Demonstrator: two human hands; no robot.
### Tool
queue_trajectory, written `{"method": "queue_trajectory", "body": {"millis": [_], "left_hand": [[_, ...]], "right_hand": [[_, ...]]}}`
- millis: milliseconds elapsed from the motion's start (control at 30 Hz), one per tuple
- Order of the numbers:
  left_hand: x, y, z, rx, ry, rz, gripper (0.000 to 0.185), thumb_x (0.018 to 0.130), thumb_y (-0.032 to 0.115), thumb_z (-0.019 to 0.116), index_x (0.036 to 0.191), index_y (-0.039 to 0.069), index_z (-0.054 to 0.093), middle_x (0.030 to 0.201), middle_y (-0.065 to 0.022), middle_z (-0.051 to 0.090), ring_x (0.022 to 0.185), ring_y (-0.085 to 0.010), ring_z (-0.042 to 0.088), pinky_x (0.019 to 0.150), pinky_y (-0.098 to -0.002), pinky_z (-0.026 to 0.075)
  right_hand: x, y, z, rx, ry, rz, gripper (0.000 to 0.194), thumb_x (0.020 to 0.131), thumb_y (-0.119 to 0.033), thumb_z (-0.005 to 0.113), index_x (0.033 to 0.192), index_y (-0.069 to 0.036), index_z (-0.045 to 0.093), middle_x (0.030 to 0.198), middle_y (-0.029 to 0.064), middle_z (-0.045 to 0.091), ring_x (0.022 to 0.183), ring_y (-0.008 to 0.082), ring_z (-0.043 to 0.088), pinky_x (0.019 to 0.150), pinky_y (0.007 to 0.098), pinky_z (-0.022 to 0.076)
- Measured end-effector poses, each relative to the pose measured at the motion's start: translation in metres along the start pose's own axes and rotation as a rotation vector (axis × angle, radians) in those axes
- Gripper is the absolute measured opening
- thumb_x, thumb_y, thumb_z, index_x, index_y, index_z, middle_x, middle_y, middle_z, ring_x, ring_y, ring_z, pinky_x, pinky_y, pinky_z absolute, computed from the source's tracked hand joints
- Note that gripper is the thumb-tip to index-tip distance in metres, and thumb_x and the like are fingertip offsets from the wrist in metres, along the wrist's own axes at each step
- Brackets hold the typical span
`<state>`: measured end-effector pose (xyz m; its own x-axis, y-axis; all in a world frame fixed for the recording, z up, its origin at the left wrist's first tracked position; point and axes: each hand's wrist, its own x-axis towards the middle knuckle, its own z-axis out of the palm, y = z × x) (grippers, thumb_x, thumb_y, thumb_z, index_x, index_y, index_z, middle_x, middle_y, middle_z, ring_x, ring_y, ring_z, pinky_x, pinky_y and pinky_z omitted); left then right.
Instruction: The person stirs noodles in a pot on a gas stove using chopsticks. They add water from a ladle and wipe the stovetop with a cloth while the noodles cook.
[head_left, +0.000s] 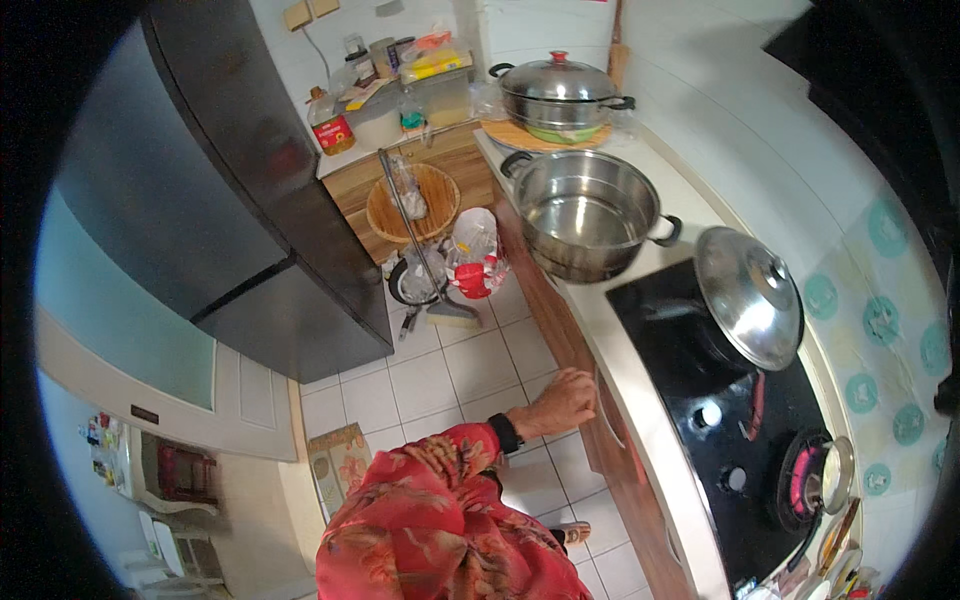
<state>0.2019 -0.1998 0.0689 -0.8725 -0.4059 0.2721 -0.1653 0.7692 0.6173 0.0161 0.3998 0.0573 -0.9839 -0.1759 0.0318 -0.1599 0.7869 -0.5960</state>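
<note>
From a red patterned sleeve with a dark cuff, my left hand (556, 403) reaches right, its fingers curled close to the wooden cabinet front (551, 322). Whether it touches the cabinet or its curved handle (611, 412) cannot be told. My right hand is out of view. On the pale counter beyond stands a large open steel pot (589, 206) with black handles. A domed steel lid (750, 296) rests tilted over the black gas hob (709, 446), beside a red-handled thing (757, 405). A small pan (836, 472) sits at the lower burner, which glows pinkish red.
A lidded steel pot (559, 90) stands at the counter's far end. A broom (450, 311), plastic bags (472, 255) and a round wooden basket (414, 202) are near the far cabinet. The dark refrigerator (300, 322) stands left. An oil bottle (330, 124) is on the far counter.
</note>
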Motion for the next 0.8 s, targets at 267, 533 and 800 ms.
{"method": "queue_trajectory", "body": {"millis": [267, 533, 800], "left_hand": [[-0.091, -0.111, -0.174, 0.105, 0.368, -0.227, 0.024, 0.073, 0.017, 0.074, 0.084, 0.007, 0.054, 0.100, -0.0113, 0.060, 0.100, -0.0301, 0.056, 0.089, -0.0439, 0.041], [-0.145, -0.177, -0.318, 0.188, 0.741, -0.571, 0.034, 0.081, 0.018, 0.072, 0.106, 0.001, 0.057, 0.106, -0.0143, 0.061, 0.101, -0.0310, 0.059, 0.092, -0.0381, 0.046], [-0.105, -0.305, -0.446, 0.095, 0.894, -0.696, 0.043, 0.083, 0.018, 0.073, 0.118, 0.000, 0.053, 0.111, -0.0137, 0.062, 0.101, -0.0249, 0.062, 0.083, -0.0358, 0.050]], "right_hand": [[-0.038, -0.363, 0.285, 0.094, -0.785, -0.770, 0.026, 0.088, -0.021, 0.063, 0.076, 0.002, 0.062, 0.067, 0.0230, 0.059, 0.059, 0.0402, 0.058, 0.055, 0.0470, 0.0426], [-0.094, -0.680, 0.417, 0.269, -1.167, -1.267, 0.023, 0.092, -0.022, 0.058, 0.089, 0.001, 0.062, 0.079, 0.0223, 0.063, 0.074, 0.0396, 0.063, 0.063, 0.0430, 0.0483], [-0.106, -0.860, 0.538, 0.574, -1.321, -1.345, 0.021, 0.090, -0.021, 0.060, 0.090, 0.000, 0.062, 0.074, 0.0194, 0.062, 0.068, 0.0363, 0.062, 0.060, 0.0398, 0.0477]]}}
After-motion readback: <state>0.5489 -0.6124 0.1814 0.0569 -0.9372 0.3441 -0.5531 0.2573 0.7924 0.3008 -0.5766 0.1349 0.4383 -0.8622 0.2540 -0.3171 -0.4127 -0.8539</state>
